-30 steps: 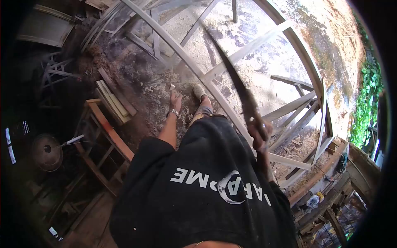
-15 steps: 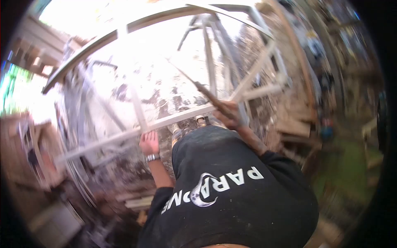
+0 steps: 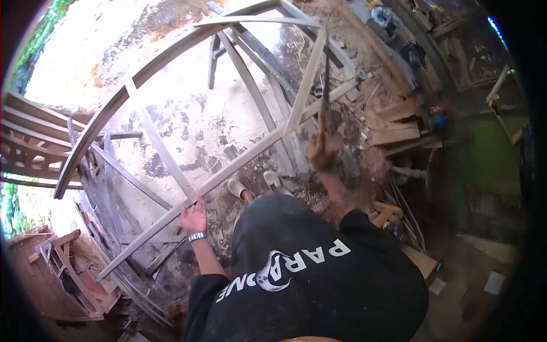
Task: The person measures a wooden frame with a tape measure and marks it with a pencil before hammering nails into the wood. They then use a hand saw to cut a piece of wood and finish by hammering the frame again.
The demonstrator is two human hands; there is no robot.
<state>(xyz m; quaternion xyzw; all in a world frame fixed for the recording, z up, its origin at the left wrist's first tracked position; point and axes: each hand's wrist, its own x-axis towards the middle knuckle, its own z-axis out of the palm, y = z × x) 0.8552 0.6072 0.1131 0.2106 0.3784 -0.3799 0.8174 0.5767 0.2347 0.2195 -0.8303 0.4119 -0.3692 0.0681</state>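
Observation:
A wooden frame of straight rails, slats and a curved outer piece stands before me, raised above the floor. My left hand, a metal-banded watch at its wrist, lies palm up with fingers stretched against the near rail, by the joint with a slat. In my right hand is a long thin tool with a brown handle, pointing away from me beside the frame's right end. Its exact kind is not clear. Under the frame are wooden supports.
Stacked curved timber lies at far left, with a smaller wooden frame below it. Board offcuts lie at right near a long plank. My shoes stand on the dusty floor beneath the near rail.
The view has turned and steadied, so the frame appears more tilted. My right hand has swung the tool from pointing across the frame to pointing away at its right. My left hand stays at the rail.

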